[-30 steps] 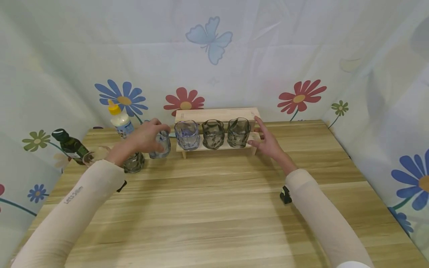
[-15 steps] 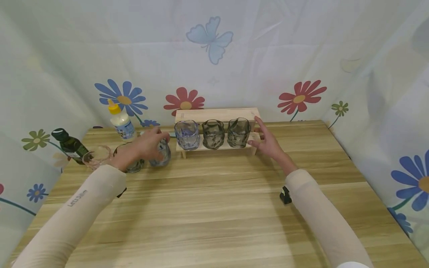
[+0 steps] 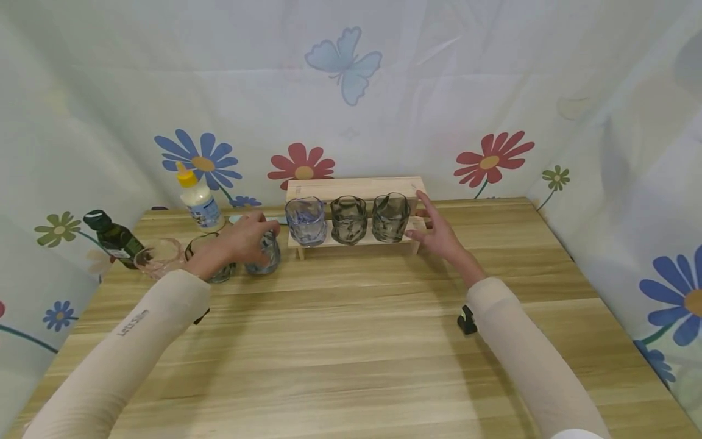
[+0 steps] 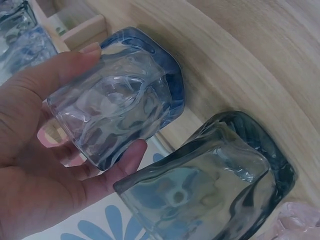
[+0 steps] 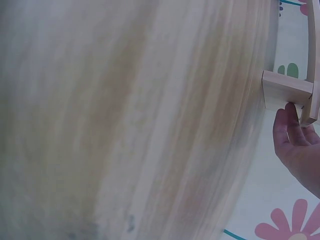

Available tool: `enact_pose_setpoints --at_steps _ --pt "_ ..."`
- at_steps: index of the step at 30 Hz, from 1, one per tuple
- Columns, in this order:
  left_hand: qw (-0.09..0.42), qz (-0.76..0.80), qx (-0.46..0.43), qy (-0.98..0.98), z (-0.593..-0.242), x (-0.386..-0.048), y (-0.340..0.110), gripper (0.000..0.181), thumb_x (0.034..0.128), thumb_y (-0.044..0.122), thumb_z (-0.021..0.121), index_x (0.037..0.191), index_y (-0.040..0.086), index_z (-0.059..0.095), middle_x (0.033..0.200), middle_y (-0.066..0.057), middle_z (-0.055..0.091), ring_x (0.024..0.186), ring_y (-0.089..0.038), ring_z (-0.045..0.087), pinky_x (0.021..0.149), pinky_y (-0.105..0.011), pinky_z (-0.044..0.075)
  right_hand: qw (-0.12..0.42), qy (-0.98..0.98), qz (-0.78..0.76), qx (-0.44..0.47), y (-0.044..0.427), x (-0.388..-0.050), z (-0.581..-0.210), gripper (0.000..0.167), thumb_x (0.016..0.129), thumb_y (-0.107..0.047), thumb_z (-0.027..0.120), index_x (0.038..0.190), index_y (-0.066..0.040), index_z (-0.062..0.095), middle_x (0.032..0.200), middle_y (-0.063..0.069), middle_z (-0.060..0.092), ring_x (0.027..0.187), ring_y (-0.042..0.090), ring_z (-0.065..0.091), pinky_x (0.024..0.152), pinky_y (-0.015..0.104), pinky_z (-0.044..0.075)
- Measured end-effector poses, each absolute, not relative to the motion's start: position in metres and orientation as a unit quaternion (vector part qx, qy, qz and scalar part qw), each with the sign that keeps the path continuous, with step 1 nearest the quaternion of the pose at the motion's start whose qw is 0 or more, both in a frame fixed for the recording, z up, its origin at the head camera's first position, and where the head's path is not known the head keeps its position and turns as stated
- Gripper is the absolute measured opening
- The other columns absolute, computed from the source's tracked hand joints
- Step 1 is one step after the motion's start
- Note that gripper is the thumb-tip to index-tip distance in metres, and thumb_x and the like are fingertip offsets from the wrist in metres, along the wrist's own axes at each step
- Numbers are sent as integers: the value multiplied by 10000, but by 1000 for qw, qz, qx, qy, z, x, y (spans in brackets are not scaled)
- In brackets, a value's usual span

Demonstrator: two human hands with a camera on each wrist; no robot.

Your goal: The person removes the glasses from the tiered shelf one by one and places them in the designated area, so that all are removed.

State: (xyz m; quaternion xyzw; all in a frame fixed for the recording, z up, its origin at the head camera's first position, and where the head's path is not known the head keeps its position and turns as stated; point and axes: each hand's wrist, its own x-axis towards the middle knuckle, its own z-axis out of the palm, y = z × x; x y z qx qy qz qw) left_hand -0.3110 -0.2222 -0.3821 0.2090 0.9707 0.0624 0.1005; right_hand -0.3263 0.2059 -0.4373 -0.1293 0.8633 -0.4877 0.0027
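Observation:
My left hand curls around a blue-tinted drinking glass, thumb on one side and fingers on the other. This glass stands on the table, left of a two-tier wooden rack. On the rack's lower step sit a bluish glass and two smoky glasses, one in the middle and one at the right. My right hand touches the rack's right end with extended fingers. Partly behind my left wrist is a smoky-green glass.
A pink glass stands farther left, beside a dark green bottle. Behind is a white bottle with a yellow cap. A small black object lies by my right sleeve. Flowered cloth rises behind the table.
My left hand has lowered the blue-tinted glass slightly onto the table, and has barely moved in the last half second. My right hand stays at the rack's end.

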Motion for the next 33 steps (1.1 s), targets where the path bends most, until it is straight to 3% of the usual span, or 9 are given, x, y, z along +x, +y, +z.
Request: enact_pose_setpoints --at_steps 19,24,28,33 --pt "105 68 220 967 -382 -306 -222 641 742 194 870 1298 137 554 1275 -219 454 1052 -415 505 743 -522 481 -1 864 -486 -131 206 -327 -438 939 934 -76 689 1612 -346 98 1478 282 429 1238 513 523 932 594 503" --pt "111 72 213 968 -373 -304 -220 744 743 265 884 1367 129 501 1344 -248 430 1183 -477 460 854 -604 472 -2 863 -488 -131 207 -328 -439 931 939 -77 682 1612 -343 96 1490 272 419 1237 508 514 938 595 491" --pt "118 89 205 968 -363 -303 -221 849 738 303 893 1424 98 437 1409 -279 374 1313 -527 351 959 -669 408 1 862 -491 -129 207 -329 -439 928 941 -78 679 1611 -348 97 1502 264 405 1242 505 501 960 596 473" --pt "106 106 192 970 -352 -303 -224 896 735 296 898 1453 84 407 1436 -296 331 1317 -523 323 980 -677 391 5 861 -492 -127 207 -328 -438 927 942 -78 678 1611 -352 99 1502 266 408 1243 510 505 939 590 488"
